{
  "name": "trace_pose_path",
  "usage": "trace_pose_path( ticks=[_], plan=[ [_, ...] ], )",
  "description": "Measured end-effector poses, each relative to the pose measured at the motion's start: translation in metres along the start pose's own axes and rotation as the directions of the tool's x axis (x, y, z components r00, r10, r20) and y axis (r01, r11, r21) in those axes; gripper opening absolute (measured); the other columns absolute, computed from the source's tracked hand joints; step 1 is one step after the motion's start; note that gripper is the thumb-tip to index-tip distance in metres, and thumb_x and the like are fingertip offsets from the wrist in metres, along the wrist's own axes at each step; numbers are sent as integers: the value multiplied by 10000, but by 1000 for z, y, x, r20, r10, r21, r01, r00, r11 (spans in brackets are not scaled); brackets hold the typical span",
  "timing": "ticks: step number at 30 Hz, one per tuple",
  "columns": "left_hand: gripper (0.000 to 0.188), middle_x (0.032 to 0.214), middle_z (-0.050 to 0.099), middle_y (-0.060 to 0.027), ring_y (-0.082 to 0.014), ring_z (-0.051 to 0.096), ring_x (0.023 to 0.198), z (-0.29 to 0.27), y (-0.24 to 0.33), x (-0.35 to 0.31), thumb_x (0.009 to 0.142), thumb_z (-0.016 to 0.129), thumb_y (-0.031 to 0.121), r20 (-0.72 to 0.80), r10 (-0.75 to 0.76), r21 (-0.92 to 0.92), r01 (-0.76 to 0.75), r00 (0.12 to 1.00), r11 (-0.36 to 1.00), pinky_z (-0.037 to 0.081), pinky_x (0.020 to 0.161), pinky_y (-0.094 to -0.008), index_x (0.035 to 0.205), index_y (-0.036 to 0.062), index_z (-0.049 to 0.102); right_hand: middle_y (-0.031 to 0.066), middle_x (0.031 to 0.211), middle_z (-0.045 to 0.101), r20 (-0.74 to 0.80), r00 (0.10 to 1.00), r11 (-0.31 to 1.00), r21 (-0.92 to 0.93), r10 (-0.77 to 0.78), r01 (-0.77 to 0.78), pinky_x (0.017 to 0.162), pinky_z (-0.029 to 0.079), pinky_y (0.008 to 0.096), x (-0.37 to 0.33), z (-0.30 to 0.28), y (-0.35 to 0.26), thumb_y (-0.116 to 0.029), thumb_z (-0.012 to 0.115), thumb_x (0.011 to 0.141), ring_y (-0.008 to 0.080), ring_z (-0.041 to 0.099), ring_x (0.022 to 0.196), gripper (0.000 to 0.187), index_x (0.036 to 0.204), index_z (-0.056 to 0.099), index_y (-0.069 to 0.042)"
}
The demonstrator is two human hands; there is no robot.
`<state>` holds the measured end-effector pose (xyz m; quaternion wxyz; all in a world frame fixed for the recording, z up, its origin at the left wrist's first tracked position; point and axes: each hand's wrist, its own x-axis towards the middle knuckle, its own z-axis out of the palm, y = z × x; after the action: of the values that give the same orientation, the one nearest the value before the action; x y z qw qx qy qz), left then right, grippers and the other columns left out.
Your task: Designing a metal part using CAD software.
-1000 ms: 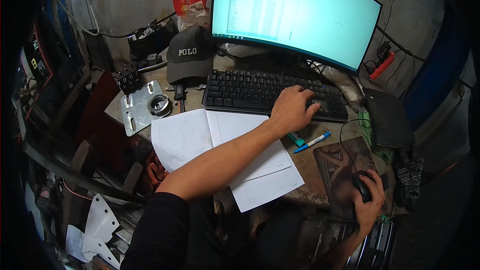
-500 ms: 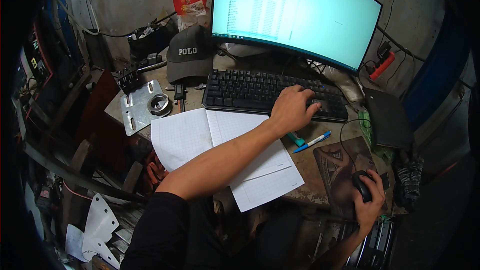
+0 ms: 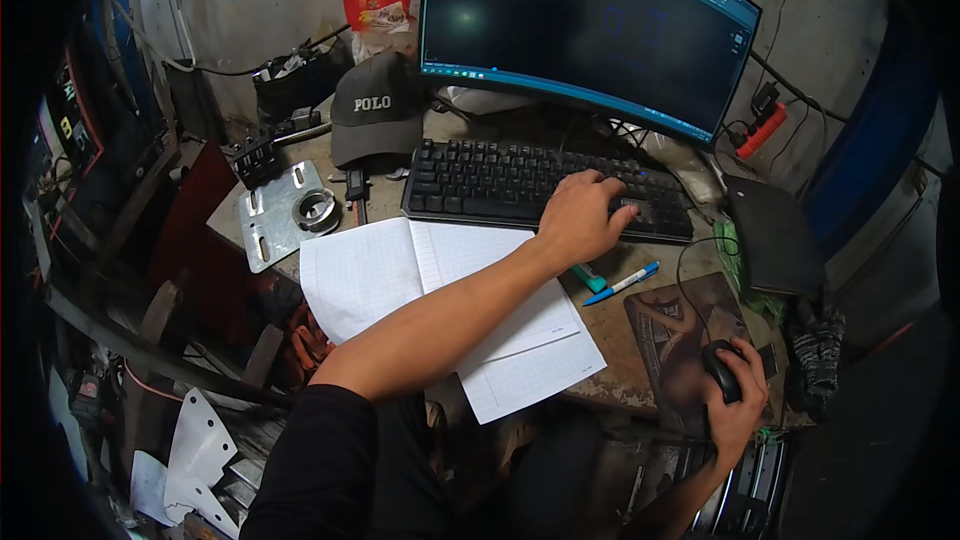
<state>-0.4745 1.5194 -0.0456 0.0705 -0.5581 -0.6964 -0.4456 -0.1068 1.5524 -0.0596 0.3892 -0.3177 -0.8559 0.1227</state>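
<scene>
- Two hands are at work at a cluttered desk, told here from its left end to its right.
- At the left lies a grey metal plate (image 3: 283, 216) with a ring on it, and behind it a dark cap (image 3: 377, 110).
- An open notebook (image 3: 440, 310) of squared paper lies in the middle, under the left forearm.
- The left hand (image 3: 578, 220) rests on the right half of the black keyboard (image 3: 520, 185), fingers loosely spread over the keys, pinching nothing.
- Behind the keyboard stands a curved monitor (image 3: 590, 35), its screen dark.
- A blue pen (image 3: 622, 283) lies just right of that hand.
- The right hand (image 3: 735, 410) is cupped over a black mouse (image 3: 720, 368) on a printed mouse pad (image 3: 675, 325) at the desk's near right edge.
</scene>
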Motion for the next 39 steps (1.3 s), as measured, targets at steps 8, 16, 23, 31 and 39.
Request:
trace_pose_path(
  ticks=[8, 16, 23, 31, 39],
  plan=[
    [413, 1205, 718, -230, -433, 662, 1183, -1, -3, -1, 1004, 731, 361, -26, 20, -32, -21, 999, 999, 530, 1035, -501, 1222, 13, 770, 177, 1364, 701, -55, 997, 998, -32, 47, -49, 1065, 541, 461, 3, 5, 0, -1, 760, 763, 403, 691, 1235, 438, 1200, 759, -26],
    [400, 1207, 720, -232, -445, 663, 1182, -2, -2, -1, 995, 738, 349, -16, 19, -46, -20, 1000, 999, 532, 1029, -521, 1204, 11, 779, 175, 1366, 691, -68, 994, 996, -34, 82, -85, 1069, 536, 455, 5, 6, -4, -36, 771, 778, 404, 683, 1243, 460, 1235, 725, -26],
    [399, 1219, 719, -231, -443, 661, 1189, -2, -4, -1, 998, 736, 340, -48, 24, -10, -25, 999, 1000, 527, 1038, -517, 1219, 11, 775, 180, 1355, 690, -100, 987, 992, 42, 124, -120, 1094, 517, 458, 6, 7, -6, -45, 769, 773, 413, 670, 1251, 457, 1221, 688, -1],
    [381, 1252, 711, -235, -440, 652, 1215, -4, -16, 6, 989, 736, 321, -101, 7, 47, -3, 995, 999, 517, 1065, -510, 1220, 20, 776, 177, 1359, 685, -77, 992, 995, -6, 97, -98, 1101, 509, 463, 6, 5, -3, -57, 774, 774, 405, 656, 1271, 454, 1216, 688, -3],
    [382, 1345, 687, -194, -402, 641, 1269, -25, -23, 7, 1007, 729, 331, -81, -18, 126, 29, 997, 992, 522, 1083, -468, 1249, 37, 759, 161, 1363, 688, -83, 994, 997, -3, 74, -75, 1097, 506, 473, 4, 6, -2, -77, 787, 775, 412, 655, 1256, 458, 1220, 692, -23]
  ],
)
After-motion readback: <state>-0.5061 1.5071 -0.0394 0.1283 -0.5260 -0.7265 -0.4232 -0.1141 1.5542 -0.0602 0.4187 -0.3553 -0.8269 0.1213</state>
